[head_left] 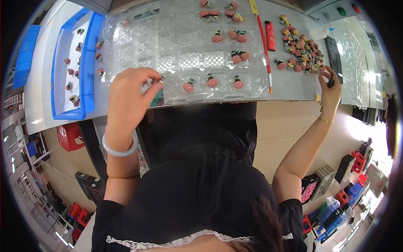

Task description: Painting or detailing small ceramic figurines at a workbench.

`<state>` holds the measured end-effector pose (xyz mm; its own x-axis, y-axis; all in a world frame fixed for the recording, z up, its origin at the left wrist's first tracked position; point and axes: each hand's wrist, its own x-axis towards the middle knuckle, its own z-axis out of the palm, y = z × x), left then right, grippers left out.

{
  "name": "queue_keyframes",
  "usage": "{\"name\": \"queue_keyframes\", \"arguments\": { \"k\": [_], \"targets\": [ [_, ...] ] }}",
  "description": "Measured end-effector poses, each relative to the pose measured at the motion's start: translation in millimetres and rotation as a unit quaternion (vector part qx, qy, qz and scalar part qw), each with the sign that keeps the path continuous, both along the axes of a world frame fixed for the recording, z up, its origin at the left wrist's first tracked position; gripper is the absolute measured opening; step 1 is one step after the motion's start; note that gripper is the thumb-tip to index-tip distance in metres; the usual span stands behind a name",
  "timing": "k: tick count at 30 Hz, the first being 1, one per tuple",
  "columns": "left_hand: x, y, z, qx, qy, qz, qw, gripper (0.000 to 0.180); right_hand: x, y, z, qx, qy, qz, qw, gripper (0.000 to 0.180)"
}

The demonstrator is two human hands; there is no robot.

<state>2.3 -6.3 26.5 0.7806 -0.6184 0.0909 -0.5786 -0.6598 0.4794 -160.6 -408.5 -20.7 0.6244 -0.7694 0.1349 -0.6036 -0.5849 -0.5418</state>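
Bright overhead light glared off the clear plastic tray (184,50) and washed out the right side; fisheye curvature bent the tabletop (289,84) edge, corners black.

Both of her arms reach forward to the near edge of the clear blister tray (184,50). The left hand (128,98) is at its near left corner, wrist bent, fingertips pinched together. The right hand (330,90) is raised just past its right end, fingers curled.
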Motion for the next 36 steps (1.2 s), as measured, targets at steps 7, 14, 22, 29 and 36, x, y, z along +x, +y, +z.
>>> {"name": "queue_keyframes", "arguments": {
  "k": [7,14,22,29,36],
  "targets": [
    [-29,-10,15,-0.456,0.402,0.041,0.793,0.012,1,46,16,-0.032,-0.082,-0.033,0.996,0.03],
    [-44,-32,0,-0.444,0.629,-0.044,0.637,0.015,16,180,48,0.315,-0.233,0.274,0.878,0.029],
    [-50,-35,-7,-0.47,0.638,-0.078,0.605,0.011,24,215,50,0.298,-0.238,0.372,0.846,0.025],
    [-54,-34,-2,-0.458,0.545,-0.073,0.699,0.024,24,218,49,0.21,-0.273,0.359,0.867,0.022],
    [-51,-34,-13,-0.444,0.292,-0.179,0.828,0.027,24,221,53,0.253,-0.239,0.309,0.885,0.017]
  ]
}}
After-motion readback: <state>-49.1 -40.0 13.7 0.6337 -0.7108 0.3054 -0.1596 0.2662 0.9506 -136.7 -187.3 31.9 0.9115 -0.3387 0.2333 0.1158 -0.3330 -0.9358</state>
